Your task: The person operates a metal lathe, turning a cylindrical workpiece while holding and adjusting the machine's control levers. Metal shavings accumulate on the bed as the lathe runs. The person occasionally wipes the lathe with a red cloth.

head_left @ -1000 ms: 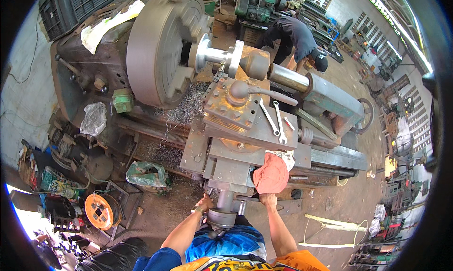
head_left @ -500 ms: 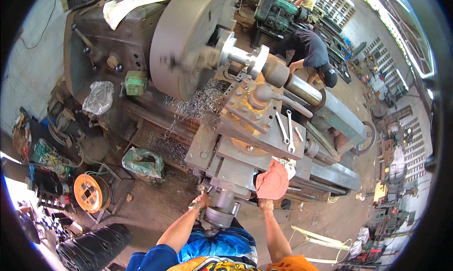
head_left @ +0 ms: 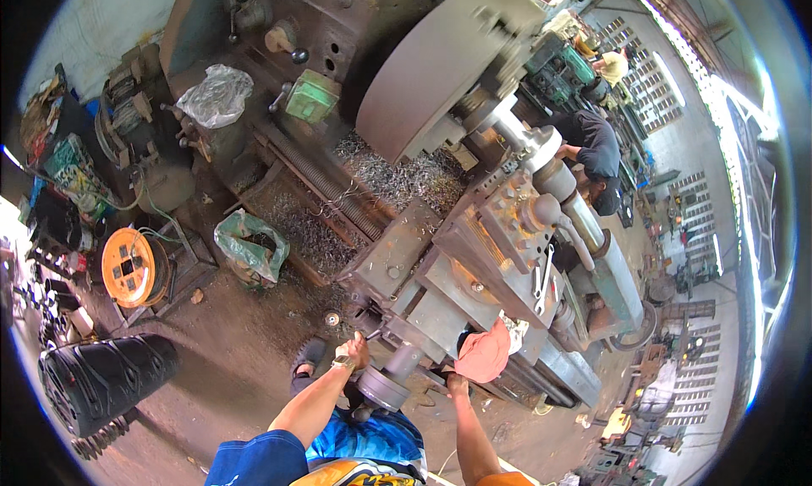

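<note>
My left hand [head_left: 353, 351], with a watch on the wrist, is closed around a short lever [head_left: 372, 335] at the front of a large metal lathe's carriage. Beside it is a round handwheel [head_left: 383, 389], close to my body. My right hand [head_left: 458, 385] is just below a salmon-pink cloth [head_left: 484, 355] lying on the carriage edge; its fingers are mostly hidden. Two wrenches [head_left: 543, 283] rest on the slide beside the tool post [head_left: 512, 219]. Beyond, a shiny turned workpiece [head_left: 510, 126] sits between the big chuck [head_left: 440, 71] and the tailstock [head_left: 617, 291].
Metal chips [head_left: 402, 177] heap beneath the chuck. On the left floor are a green plastic bag [head_left: 252, 247], an orange reel [head_left: 134, 268] and a black ribbed case [head_left: 110, 372]. A co-worker in a dark shirt [head_left: 596, 148] bends over behind the lathe; another person is farther back.
The view has swung, so the lathe appears tilted and farther right. The chuck's jaw, blurred before, looks sharper and sits elsewhere on the chuck. Both hands stay at the carriage front.
</note>
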